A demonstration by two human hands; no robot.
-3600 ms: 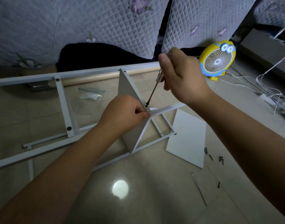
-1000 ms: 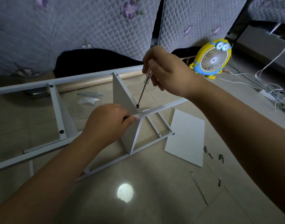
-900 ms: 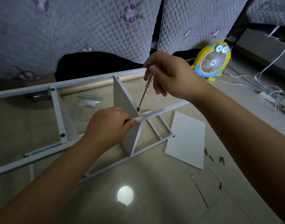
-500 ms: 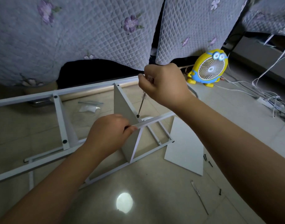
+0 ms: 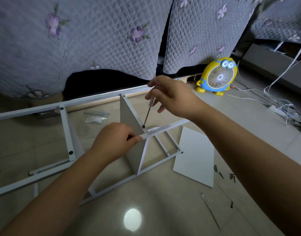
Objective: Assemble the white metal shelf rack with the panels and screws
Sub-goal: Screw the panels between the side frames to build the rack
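The white metal rack frame (image 5: 27, 109) lies on its side on the tiled floor. A white shelf panel (image 5: 129, 114) stands upright between its rails. My left hand (image 5: 115, 142) pinches the near rail (image 5: 165, 130) where it meets the panel. My right hand (image 5: 170, 96) holds a clear-handled screwdriver (image 5: 148, 113) by its top, with some fingers spread. The tip rests on a black screw (image 5: 143, 126) at the joint. A loose white panel (image 5: 195, 157) lies flat to the right. Several black screws (image 5: 224, 174) are scattered beside it.
A yellow cartoon desk fan (image 5: 218, 77) stands at the back right, with white cables and a power strip (image 5: 281, 109) beyond it. Quilted grey covers (image 5: 95, 40) hang behind the frame. A thin metal tool (image 5: 210, 210) lies on the floor at the front right. A plastic bag (image 5: 95, 118) lies inside the frame.
My right hand has turned on the screwdriver handle and its fingers have opened out. The left hand stays on the rail. The view has tilted up slightly.
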